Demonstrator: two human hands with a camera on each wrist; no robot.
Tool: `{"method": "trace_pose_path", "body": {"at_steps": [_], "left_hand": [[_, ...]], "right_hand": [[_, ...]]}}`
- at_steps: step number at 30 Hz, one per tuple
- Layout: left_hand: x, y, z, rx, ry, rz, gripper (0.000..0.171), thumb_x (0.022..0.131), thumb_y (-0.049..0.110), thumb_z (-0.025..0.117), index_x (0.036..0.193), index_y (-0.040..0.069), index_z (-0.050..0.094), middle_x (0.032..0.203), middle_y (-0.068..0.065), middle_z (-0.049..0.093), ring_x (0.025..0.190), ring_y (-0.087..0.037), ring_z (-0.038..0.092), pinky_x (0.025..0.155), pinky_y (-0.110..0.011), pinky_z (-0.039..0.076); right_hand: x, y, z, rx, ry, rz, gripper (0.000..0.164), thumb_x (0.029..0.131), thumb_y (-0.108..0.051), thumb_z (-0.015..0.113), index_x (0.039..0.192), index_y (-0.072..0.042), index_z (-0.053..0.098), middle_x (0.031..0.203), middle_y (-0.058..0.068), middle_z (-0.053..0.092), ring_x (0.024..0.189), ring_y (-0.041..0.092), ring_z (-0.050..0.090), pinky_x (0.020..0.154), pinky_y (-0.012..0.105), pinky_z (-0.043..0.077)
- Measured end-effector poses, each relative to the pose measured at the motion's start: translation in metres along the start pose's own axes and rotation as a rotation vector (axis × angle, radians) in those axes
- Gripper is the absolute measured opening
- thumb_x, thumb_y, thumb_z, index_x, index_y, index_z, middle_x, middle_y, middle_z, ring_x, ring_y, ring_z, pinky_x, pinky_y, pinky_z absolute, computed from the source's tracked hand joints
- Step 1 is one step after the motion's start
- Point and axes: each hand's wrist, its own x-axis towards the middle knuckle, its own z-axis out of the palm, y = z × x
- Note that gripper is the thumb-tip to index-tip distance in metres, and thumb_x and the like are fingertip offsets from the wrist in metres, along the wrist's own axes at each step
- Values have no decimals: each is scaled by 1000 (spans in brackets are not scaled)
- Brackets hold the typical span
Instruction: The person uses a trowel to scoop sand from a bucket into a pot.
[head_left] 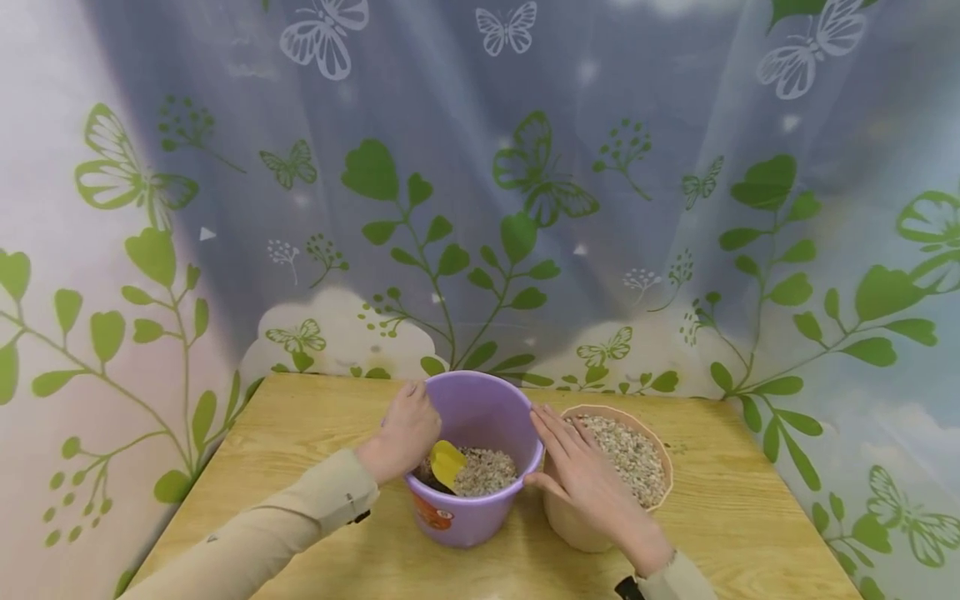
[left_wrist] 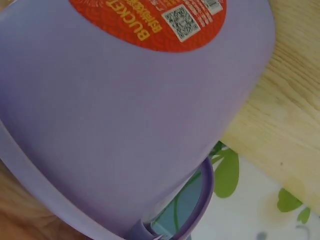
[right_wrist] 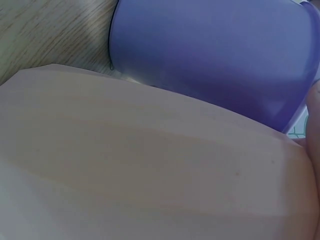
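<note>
A purple bucket [head_left: 480, 521] stands on the table, holding a layer of pale grainy material [head_left: 486, 473]. My left hand [head_left: 405, 429] is curled over the bucket's left rim and grips a yellow scoop [head_left: 447, 464], whose blade dips toward the grains. The scoop's handle is hidden by the hand. My right hand [head_left: 585, 475] reaches over a beige pot [head_left: 573, 529], its straight fingertips and thumb touching the bucket's right rim. That pot is filled nearly to its top with similar grains [head_left: 630, 458].
The wooden table [head_left: 315, 467] meets a hanging curtain [head_left: 450, 208] printed with leaves and butterflies at its back and sides. A few grains lie on the table right of the pot. The bucket's purple handle [left_wrist: 202, 200] hangs at its side.
</note>
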Motion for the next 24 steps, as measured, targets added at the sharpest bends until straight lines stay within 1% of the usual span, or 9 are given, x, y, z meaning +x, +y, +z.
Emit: {"method": "trace_pose_path", "body": {"at_steps": [3, 9, 11, 16, 20, 22, 24], "left_hand": [[0, 0, 1, -26, 21, -5, 24, 89, 22, 70, 67, 15, 68, 72, 4, 64, 84, -18, 51, 80, -32, 37], [3, 1, 1, -84, -14, -12, 22, 88, 22, 73, 68, 14, 68, 73, 2, 64, 82, -19, 52, 75, -32, 38], [2, 2, 1, -118, -10, -19, 22, 87, 22, 74, 68, 14, 68, 72, 1, 64, 81, -19, 53, 72, -32, 38], [-1, 4, 2, -161, 11, -38, 25, 83, 30, 78, 67, 14, 68, 72, -1, 64, 79, -20, 54, 70, -32, 37], [-1, 5, 4, -176, 8, -48, 28, 85, 35, 77, 67, 15, 69, 73, -1, 65, 79, -20, 54, 70, -32, 37], [-1, 5, 4, -202, 7, -52, 28, 87, 38, 75, 70, 15, 72, 75, 0, 66, 80, -20, 54, 71, -32, 38], [-2, 5, 4, -251, 14, -53, 28, 87, 40, 74, 75, 14, 75, 77, -1, 68, 82, -20, 54, 73, -32, 40]], "right_hand": [[0, 0, 1, -8, 5, 2, 85, 101, -64, 30, 156, 1, 32, 162, 19, 30, 148, 34, 33, 115, 58, 30], [-1, 0, 0, -4, 19, 0, 84, 102, -63, 33, 156, 1, 32, 162, 19, 30, 147, 35, 34, 114, 58, 31], [-1, 0, -1, -2, 17, 0, 84, 102, -63, 33, 156, 1, 31, 162, 19, 29, 148, 35, 34, 114, 58, 31], [-1, 0, 1, -6, 17, -1, 83, 102, -62, 34, 155, 1, 32, 162, 18, 30, 147, 35, 35, 114, 58, 32], [0, 0, 1, -5, 21, -4, 84, 102, -63, 33, 155, 2, 32, 162, 18, 30, 147, 35, 35, 113, 58, 32], [0, -1, 1, -6, 22, -2, 84, 101, -63, 33, 155, 2, 33, 162, 18, 30, 147, 34, 34, 114, 58, 32], [0, -2, 2, -4, 22, 3, 85, 101, -63, 33, 155, 2, 33, 162, 19, 31, 147, 34, 34, 114, 58, 32]]}}
